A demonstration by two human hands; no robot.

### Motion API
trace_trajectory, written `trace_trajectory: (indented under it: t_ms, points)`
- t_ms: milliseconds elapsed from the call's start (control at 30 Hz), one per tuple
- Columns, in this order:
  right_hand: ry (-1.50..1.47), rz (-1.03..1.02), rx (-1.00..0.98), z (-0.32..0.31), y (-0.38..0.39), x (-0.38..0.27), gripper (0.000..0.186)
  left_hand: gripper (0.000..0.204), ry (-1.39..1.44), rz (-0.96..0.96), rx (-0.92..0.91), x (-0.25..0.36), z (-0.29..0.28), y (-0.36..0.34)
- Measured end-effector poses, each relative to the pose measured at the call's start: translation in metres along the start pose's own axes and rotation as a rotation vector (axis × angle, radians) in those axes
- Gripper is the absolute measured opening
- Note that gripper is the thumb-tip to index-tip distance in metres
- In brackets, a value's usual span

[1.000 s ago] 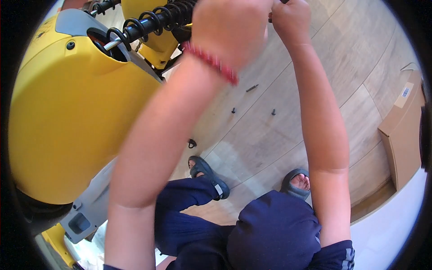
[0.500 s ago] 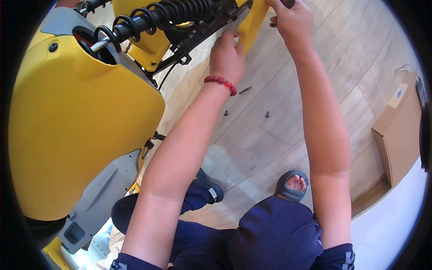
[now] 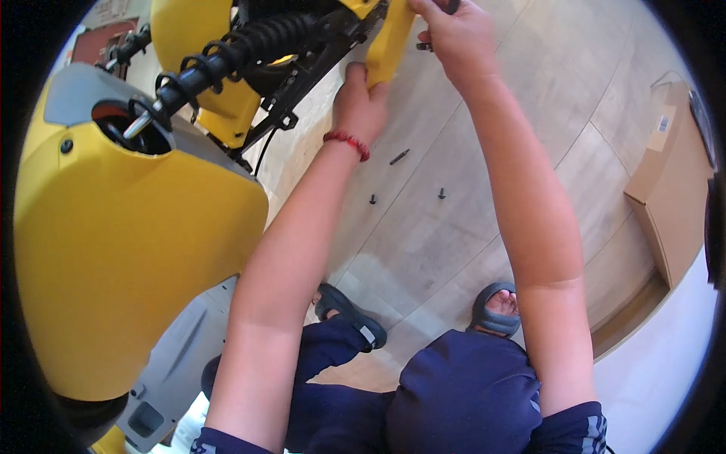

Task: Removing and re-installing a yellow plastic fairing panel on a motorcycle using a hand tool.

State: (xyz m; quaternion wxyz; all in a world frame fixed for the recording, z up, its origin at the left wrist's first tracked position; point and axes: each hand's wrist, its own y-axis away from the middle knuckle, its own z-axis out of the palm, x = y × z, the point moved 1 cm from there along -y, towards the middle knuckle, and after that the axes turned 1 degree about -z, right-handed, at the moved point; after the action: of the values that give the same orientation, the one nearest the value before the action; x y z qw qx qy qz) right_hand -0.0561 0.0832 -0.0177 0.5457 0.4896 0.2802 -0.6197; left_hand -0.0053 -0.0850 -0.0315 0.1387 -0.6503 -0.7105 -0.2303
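My left hand (image 3: 361,110), with a red beaded bracelet (image 3: 348,142) at the wrist, is closed on the lower end of a yellow panel (image 3: 392,47). The panel lies alongside a black frame (image 3: 318,69) on a yellow vehicle. Further right, my right hand (image 3: 463,41) has its fingers curled round a dark tool (image 3: 452,7). Most of the tool is hidden by the hand and the picture's upper edge, so its exact kind does not show. To the left of the frame runs a shock absorber with a black coil spring (image 3: 219,59).
A large yellow body cover (image 3: 136,265) fills the left side. On the wooden-look floor (image 3: 423,250) lie a small dark bit (image 3: 399,157) and two dark screws (image 3: 442,194) (image 3: 373,200). A cardboard box (image 3: 673,181) stands at right beside a white surface (image 3: 665,363).
The view has shifted, so the vehicle, floor parts and both hands appear further left. My left fingers now wrap the panel's lower end more closely. My right hand keeps the dark tool.
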Motion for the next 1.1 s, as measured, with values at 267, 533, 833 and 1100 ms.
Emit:
trace_trajectory:
  t_ms: [267,533,833,1100]
  points:
    - [0.225,-0.24,0.118,-0.004,0.008,0.0,0.017,0.029,-0.081,0.229,0.051,0.013,-0.047,0.042]
    - [-0.145,0.147,-0.018,-0.015,0.034,0.01,0.022,0.029,-0.449,0.215,0.033,0.041,-0.061,0.07]
    - [-0.289,0.109,-0.102,-0.056,0.037,0.013,0.018,0.025,-0.458,0.393,0.042,0.053,-0.055,0.092]
    - [-0.415,0.162,-0.117,-0.059,0.041,0.007,0.02,0.027,-0.393,0.426,0.036,0.061,-0.051,0.093]
